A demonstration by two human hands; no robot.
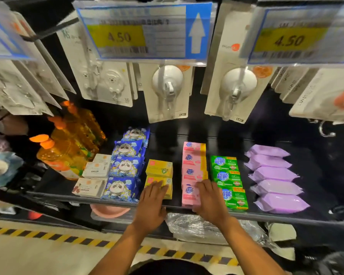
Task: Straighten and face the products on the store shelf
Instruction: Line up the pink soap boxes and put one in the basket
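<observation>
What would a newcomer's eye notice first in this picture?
Two big price tags with yellow 4.50 fields hang at the top. Below, bright rows fill the shelf: purple packs at right, green boxes and pink boxes in the middle, blue panda packs at left. The left hand rests on the front yellow box, the right hand on the front pink box.

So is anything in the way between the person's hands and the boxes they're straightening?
Nothing visible is. The left hand rests on the front yellow box, and the right hand rests on the front pink box, next to the green boxes.
</observation>
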